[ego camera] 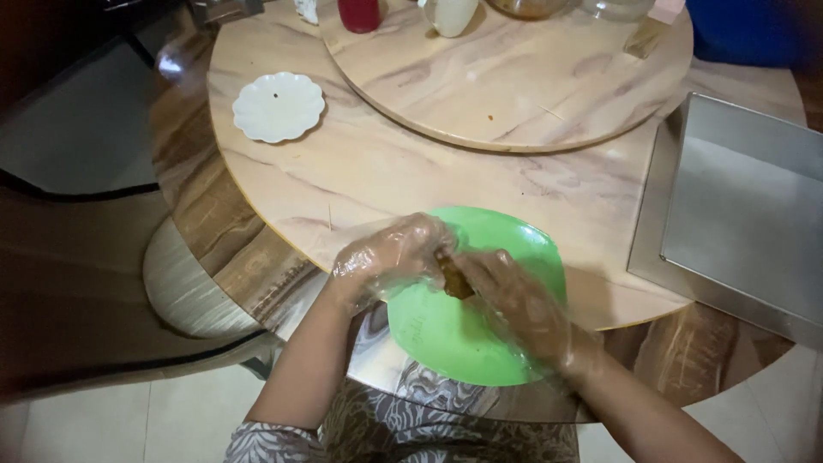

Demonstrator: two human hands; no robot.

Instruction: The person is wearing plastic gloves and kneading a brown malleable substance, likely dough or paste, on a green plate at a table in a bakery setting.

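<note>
both hands wear thin clear plastic gloves and meet over a green plate [429,330] at the near edge of the round marbled table [377,171]; the left hand [390,257] has its fingers curled closed around one end of a small brown piece of food [454,281], and the right hand [514,300] pinches the other end with fingers bent in on it; the piece sits between the two hands, just above the plate's middle; the step in hand looks like pulling or picking the food apart, and it seems early, since the plate holds nothing else that can be made out; the next move likely calls for a steady opposed pull with the fingertips, kept low over the plate so any bits land on it; the small white scalloped dish [279,107] to the left holds only a speck or two; the metal tray [746,214] on the right appears bare inside; on the raised turntable [506,86] stand a red container [359,13], a pale jug and glass bowls, cut off by the frame so their contents cannot be told.
</note>
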